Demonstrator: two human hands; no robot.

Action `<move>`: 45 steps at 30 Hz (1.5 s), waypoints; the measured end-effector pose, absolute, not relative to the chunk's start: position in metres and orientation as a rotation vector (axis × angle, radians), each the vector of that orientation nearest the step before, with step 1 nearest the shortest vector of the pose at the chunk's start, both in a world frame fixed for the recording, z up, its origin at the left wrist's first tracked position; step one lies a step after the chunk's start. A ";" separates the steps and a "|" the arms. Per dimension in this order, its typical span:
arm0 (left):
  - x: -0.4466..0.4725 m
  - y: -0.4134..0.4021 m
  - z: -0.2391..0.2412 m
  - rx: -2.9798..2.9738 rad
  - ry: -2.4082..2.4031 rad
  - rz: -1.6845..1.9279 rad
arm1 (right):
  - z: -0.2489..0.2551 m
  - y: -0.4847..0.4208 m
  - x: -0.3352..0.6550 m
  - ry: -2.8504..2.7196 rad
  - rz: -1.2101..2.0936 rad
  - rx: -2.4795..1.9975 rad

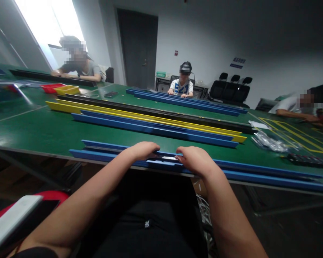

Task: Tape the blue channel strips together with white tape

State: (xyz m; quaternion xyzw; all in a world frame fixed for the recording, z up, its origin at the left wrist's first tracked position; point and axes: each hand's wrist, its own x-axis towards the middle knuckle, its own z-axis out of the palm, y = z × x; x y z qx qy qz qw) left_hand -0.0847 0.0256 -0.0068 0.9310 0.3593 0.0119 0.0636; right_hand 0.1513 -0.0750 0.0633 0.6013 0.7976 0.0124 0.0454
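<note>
A long blue rail [258,172] lies along the near edge of the green table [37,132]. My left hand [142,149] rests on the rail with its fingers curled over it. My right hand [195,159] sits close beside it, fingers curled down onto the same rail. Between the two hands a small pale flat piece [169,157] shows in the rail's channel, touched by the fingertips of both hands. The fingertips are mostly hidden behind the knuckles.
Further rails lie across the table: blue [150,128], yellow [123,114], black [156,110], and blue ones [188,101] at the far side. Red and yellow bins [60,88], plastic bags [271,142]. Three other people sit around the table. A phone [13,218] lies at lower left.
</note>
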 end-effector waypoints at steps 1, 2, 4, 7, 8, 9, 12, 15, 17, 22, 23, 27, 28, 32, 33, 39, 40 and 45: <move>-0.093 0.027 -0.006 2.806 1.086 0.033 | 0.065 -0.074 0.157 2.393 0.026 1.875; -0.098 0.028 -0.005 2.801 1.087 0.028 | 0.065 -0.071 0.164 2.330 0.010 1.916; -0.104 0.029 -0.004 2.789 1.101 0.013 | 0.062 -0.064 0.178 2.180 -0.030 1.981; -0.102 0.028 -0.002 2.749 1.154 -0.010 | 0.053 -0.053 0.191 1.980 -0.092 2.027; -0.101 0.027 -0.001 2.729 1.177 -0.023 | 0.049 -0.050 0.192 1.936 -0.087 2.039; -0.099 0.027 -0.001 2.710 1.199 -0.038 | 0.046 -0.048 0.191 1.908 -0.066 2.050; -0.094 0.026 0.001 2.675 1.252 -0.072 | 0.038 -0.044 0.184 1.895 0.012 2.063; -0.089 0.024 0.002 2.662 1.308 -0.094 | 0.036 -0.044 0.178 1.922 0.025 2.055; -0.083 0.023 0.003 2.656 1.347 -0.115 | 0.035 -0.045 0.177 1.938 0.030 2.052; -0.057 0.018 0.003 2.664 1.335 -0.125 | 0.033 -0.049 0.178 1.962 0.053 2.058; -0.050 0.017 0.003 2.668 1.323 -0.121 | 0.033 -0.050 0.178 1.962 0.055 2.061; -0.012 0.014 0.002 2.683 1.269 -0.114 | 0.031 -0.050 0.179 1.962 0.057 2.077; -0.001 0.012 0.002 2.687 1.247 -0.116 | 0.031 -0.050 0.179 1.965 0.058 2.080; 0.044 0.007 0.004 2.704 1.143 -0.117 | 0.031 -0.053 0.179 1.980 0.070 2.089; 0.052 0.005 0.004 2.703 1.123 -0.114 | 0.031 -0.054 0.179 1.982 0.072 2.093; 0.059 0.000 -0.004 2.708 1.099 -0.049 | 0.031 -0.061 0.177 1.995 0.072 2.107; 0.056 0.000 -0.006 2.714 1.104 -0.030 | 0.031 -0.062 0.177 1.995 0.073 2.110; 0.044 -0.002 -0.009 2.764 1.077 0.061 | 0.032 -0.065 0.177 1.982 0.075 2.126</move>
